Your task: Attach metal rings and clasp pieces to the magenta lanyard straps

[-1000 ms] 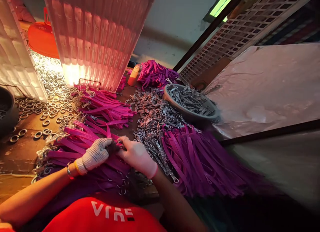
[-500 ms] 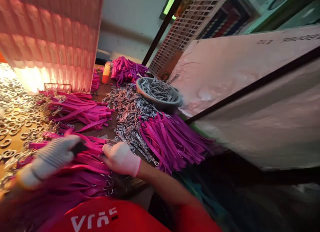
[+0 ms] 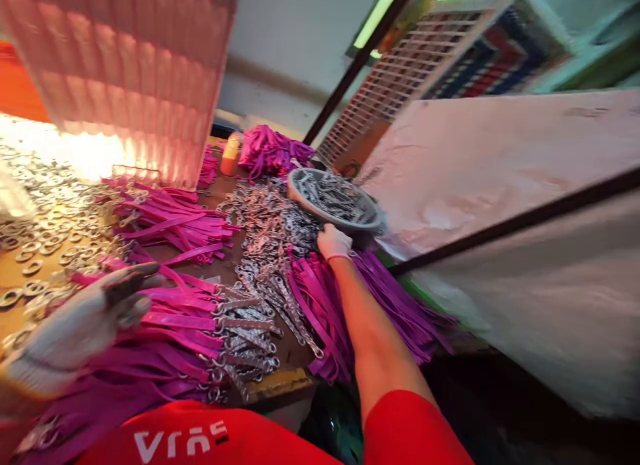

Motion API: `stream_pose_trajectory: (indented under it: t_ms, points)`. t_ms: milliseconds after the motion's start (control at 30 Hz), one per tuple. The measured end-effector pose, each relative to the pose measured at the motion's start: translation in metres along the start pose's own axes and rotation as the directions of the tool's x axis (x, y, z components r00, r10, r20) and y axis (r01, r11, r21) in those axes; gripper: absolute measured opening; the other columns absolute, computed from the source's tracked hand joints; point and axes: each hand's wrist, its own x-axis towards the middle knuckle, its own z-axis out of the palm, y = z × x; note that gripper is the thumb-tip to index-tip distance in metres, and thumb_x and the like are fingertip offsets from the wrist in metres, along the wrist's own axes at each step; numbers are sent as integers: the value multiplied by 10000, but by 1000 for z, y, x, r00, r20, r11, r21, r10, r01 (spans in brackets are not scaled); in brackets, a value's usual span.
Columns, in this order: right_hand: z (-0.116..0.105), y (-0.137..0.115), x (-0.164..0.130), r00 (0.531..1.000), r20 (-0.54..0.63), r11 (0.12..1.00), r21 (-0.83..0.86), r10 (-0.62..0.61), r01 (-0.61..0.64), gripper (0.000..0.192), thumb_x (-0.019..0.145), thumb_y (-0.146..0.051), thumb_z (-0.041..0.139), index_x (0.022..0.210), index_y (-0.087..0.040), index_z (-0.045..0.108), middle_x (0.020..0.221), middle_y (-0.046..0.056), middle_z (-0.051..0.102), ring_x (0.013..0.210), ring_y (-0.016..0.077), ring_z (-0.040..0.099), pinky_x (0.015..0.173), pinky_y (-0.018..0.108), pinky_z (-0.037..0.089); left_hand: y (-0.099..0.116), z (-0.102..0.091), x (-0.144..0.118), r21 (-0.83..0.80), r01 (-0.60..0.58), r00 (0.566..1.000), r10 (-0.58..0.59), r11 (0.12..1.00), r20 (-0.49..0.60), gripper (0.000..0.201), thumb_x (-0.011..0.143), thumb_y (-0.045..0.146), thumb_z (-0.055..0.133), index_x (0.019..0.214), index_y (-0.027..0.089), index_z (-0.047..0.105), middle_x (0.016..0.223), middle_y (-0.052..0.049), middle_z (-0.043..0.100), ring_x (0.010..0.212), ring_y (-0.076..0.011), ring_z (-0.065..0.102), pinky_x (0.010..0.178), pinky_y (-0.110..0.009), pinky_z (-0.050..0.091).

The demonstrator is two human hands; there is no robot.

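My left hand (image 3: 85, 325), in a pale glove with dark finger parts, hovers over the left end of a pile of magenta straps (image 3: 183, 320). Its fingers are stretched out and nothing shows in them. Metal rings and braided metal pieces (image 3: 250, 331) hang at the right ends of these straps. My right hand (image 3: 334, 241), in a white glove, is at the upper end of a second bundle of purple straps (image 3: 400, 311), just below a bowl (image 3: 295, 191). Its fingers are curled, and what they pinch, if anything, is hidden.
Metal clasps (image 3: 275, 218) lie heaped on the table, with more in the bowl. Loose metal rings (image 3: 50, 231) cover the left side under a bright light. Behind are further straps (image 3: 170, 221), an orange bottle (image 3: 231, 155) and a corrugated panel (image 3: 150, 85). A dark bar (image 3: 525, 218) crosses at right.
My right hand has left the near strap pile and reached up and right to the second bundle. My left hand has moved slightly left and its fingers have spread.
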Motion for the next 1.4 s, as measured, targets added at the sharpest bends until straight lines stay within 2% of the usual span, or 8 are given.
stream_pose_trajectory:
  t_ms: [300, 433, 600, 733, 933, 1100, 1200, 1400]
  points:
    - [28, -9, -23, 956, -215, 956, 169, -202, 240, 366, 917, -246, 440, 1041, -87, 746, 1009, 268, 709, 985, 312, 669, 848, 429, 480, -29, 14, 2, -221, -44, 996, 60, 974, 65, 461, 729, -29, 690, 1156, 129, 614, 1119, -143, 668, 854, -179, 689, 710, -277, 588]
    - [21, -63, -119, 754, -270, 530, 572, -599, 626, 303, 921, -319, 511, 1121, -181, 691, 1046, 119, 727, 949, 224, 680, 937, 382, 514, -38, 13, 3, -216, -85, 992, 104, 973, 77, 493, 720, -24, 714, 1171, 127, 587, 1098, -126, 659, 812, -158, 684, 712, -276, 587]
    - [6, -127, -243, 622, 63, 386, 832, -780, 399, 350, 947, -315, 547, 1280, -230, 613, 927, 18, 714, 823, 159, 657, 807, 289, 533, -42, 23, -8, -150, -270, 959, 280, 951, 51, 525, 755, 72, 784, 1230, 163, 579, 1097, -78, 657, 820, -140, 674, 768, -272, 577]
    - [6, -147, -273, 650, 106, 267, 951, -752, 154, 370, 871, -328, 632, 1224, -216, 619, 886, -3, 701, 783, 145, 642, 744, 258, 545, -47, 19, -17, -38, -397, 914, 399, 917, 73, 507, 779, 152, 801, 1239, 189, 591, 1162, -70, 652, 928, -151, 664, 833, -270, 570]
    - [7, -144, -282, 722, 41, 310, 919, -691, 245, 320, 901, -295, 599, 1211, -218, 623, 1042, 35, 718, 881, 162, 661, 844, 291, 544, -57, 14, -20, 218, -450, 893, 439, 866, 100, 427, 827, 239, 741, 1217, 156, 587, 881, -21, 643, 797, -129, 621, 755, -253, 537]
    - [3, -139, -285, 575, -41, 377, 716, -817, 588, 341, 992, -251, 430, 1289, -176, 579, 1143, 111, 705, 1016, 203, 660, 900, 310, 500, -52, 11, -18, 283, -370, 928, 337, 885, 162, 453, 838, 290, 710, 1234, 148, 541, 698, 34, 578, 542, -87, 508, 500, -203, 421]
    - [-2, -140, -281, 486, -40, 376, 579, -873, 724, 239, 971, -248, 444, 920, -192, 670, 826, 60, 697, 769, 185, 638, 726, 270, 458, -48, 12, -13, 247, -282, 953, 241, 927, 186, 454, 815, 329, 721, 1189, 173, 518, 616, 70, 523, 424, -65, 408, 395, -183, 312]
    - [-12, -135, -264, 427, 180, 414, 722, -886, 554, 342, 967, -300, 476, 652, -203, 566, 577, -39, 541, 561, 114, 462, 537, 224, 337, -44, 27, -4, 270, -115, 977, 59, 956, 204, 358, 825, 315, 653, 1126, 175, 518, 522, 96, 425, 368, -61, 312, 360, -174, 239]
